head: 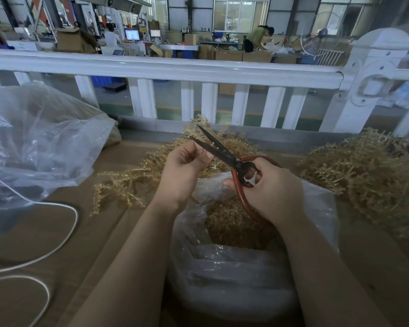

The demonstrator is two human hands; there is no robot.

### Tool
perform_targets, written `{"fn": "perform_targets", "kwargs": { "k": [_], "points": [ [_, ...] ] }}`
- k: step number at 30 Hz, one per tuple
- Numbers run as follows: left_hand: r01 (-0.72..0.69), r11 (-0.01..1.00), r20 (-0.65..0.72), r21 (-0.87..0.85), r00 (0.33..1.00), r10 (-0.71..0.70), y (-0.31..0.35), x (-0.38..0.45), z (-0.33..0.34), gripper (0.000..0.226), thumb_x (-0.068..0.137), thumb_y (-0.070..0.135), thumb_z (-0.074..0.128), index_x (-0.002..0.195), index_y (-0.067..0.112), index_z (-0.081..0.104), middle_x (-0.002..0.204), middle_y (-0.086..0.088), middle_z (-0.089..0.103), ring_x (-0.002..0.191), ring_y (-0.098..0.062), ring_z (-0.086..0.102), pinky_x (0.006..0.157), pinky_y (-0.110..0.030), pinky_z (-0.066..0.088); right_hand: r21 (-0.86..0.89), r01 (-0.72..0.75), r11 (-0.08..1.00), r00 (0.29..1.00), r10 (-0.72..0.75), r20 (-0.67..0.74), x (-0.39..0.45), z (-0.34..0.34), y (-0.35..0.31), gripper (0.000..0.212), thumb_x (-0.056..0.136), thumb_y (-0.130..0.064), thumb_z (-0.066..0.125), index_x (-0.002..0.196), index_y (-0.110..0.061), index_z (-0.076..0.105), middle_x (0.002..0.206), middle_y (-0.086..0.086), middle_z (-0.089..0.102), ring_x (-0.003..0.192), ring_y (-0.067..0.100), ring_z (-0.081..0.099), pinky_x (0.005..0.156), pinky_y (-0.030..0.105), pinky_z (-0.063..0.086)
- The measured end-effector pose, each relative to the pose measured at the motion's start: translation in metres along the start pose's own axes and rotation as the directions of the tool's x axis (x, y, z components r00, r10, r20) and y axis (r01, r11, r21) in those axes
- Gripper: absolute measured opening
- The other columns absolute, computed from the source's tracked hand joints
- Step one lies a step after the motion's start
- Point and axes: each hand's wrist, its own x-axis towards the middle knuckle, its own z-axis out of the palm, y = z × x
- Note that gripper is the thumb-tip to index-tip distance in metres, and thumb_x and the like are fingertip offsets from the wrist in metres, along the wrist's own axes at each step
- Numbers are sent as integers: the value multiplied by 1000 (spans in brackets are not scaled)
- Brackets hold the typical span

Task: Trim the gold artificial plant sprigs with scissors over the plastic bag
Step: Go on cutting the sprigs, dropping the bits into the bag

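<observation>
My right hand [273,192] grips the red handles of black-bladed scissors [219,151], whose blades stand apart and point up to the left. My left hand [184,169] is curled beside the lower blade, thumb and fingers pinched together; what it holds is too small to make out. Both hands hover over an open clear plastic bag [222,267] with gold trimmings [232,225] inside. Gold sprigs [128,182] lie on the table behind and left of the hands.
A bigger heap of gold sprigs [364,175] lies at the right. A crumpled clear bag [38,142] sits at the left, with a white cable [57,246] looping over the brown table. A white railing [175,69] closes the table's far edge.
</observation>
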Motion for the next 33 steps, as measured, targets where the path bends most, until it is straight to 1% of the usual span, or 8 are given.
{"fn": "perform_targets", "kwargs": {
  "k": [3, 7, 11, 18, 21, 25, 29, 33],
  "points": [
    [1, 1000, 10, -21, 1000, 0, 0, 0, 0, 15, 96, -1, 56, 82, 5, 58, 68, 6, 53, 67, -7, 46, 71, -19, 41, 0, 8, 1000, 1000, -8, -18, 0, 0, -1, 75, 68, -93, 40, 93, -27, 66, 75, -14, 67, 63, 10, 61, 58, 28, 54],
    [4, 999, 19, -39, 1000, -3, -1, 1, 0, 9, 96, -1, 55, 89, -3, 60, 71, 3, 53, 67, -8, 45, 70, -20, 41, 16, 13, 1000, 999, -12, -36, 0, -1, -2, 76, 68, -91, 40, 92, -25, 67, 71, -14, 65, 59, 9, 58, 56, 26, 52],
    [-8, 999, 14, -41, 1000, 9, -3, 2, -1, 19, 97, 0, 54, 96, -19, 53, 71, -3, 47, 66, -11, 41, 67, -19, 40, 16, 15, 1000, 999, -14, -47, -1, -1, -3, 73, 69, -91, 43, 92, -26, 68, 71, -18, 60, 59, 5, 54, 52, 18, 43],
    [11, 1000, -16, -2, 1000, -11, 0, 0, 1, 14, 94, -1, 59, 86, 8, 65, 70, 2, 57, 71, -13, 51, 77, -27, 46, -2, 38, 999, 996, -38, -87, -1, -2, -4, 70, 70, -91, 42, 91, -28, 66, 74, -19, 60, 61, 5, 53, 54, 19, 45],
    [9, 1000, -14, 9, 1000, -9, 0, 0, 2, 8, 92, 1, 63, 88, 7, 67, 79, -9, 59, 81, -23, 53, 89, -41, 48, -21, 26, 999, 996, -27, -83, -1, -2, -4, 68, 71, -89, 45, 89, -27, 65, 71, -16, 62, 59, 6, 55, 54, 22, 49],
    [3, 1000, -2, 2, 1000, -3, -1, 0, 1, 11, 92, 4, 64, 84, 11, 67, 79, -4, 61, 79, -18, 54, 84, -33, 47, -46, 22, 999, 996, -26, -83, 0, -1, -3, 65, 74, -86, 51, 90, -25, 67, 71, -12, 65, 59, 10, 59, 55, 26, 53],
    [-10, 1000, 2, -2, 1000, 10, -4, 1, 1, 9, 93, 4, 63, 92, -4, 65, 87, -15, 61, 83, -22, 54, 86, -35, 47, -21, 32, 999, 994, -34, -107, -1, -1, -3, 66, 72, -86, 51, 84, -22, 66, 68, -12, 62, 57, 11, 58, 54, 28, 52],
    [-31, 999, 16, -13, 999, 31, -3, 1, 1, 8, 94, 3, 61, 93, -5, 64, 88, -15, 61, 83, -21, 55, 85, -30, 48, -1, 57, 998, 989, -56, -134, -2, -2, -5, 60, 73, -81, 57, 77, -21, 62, 62, -14, 55, 52, 10, 51, 50, 24, 45]
  ]
}}
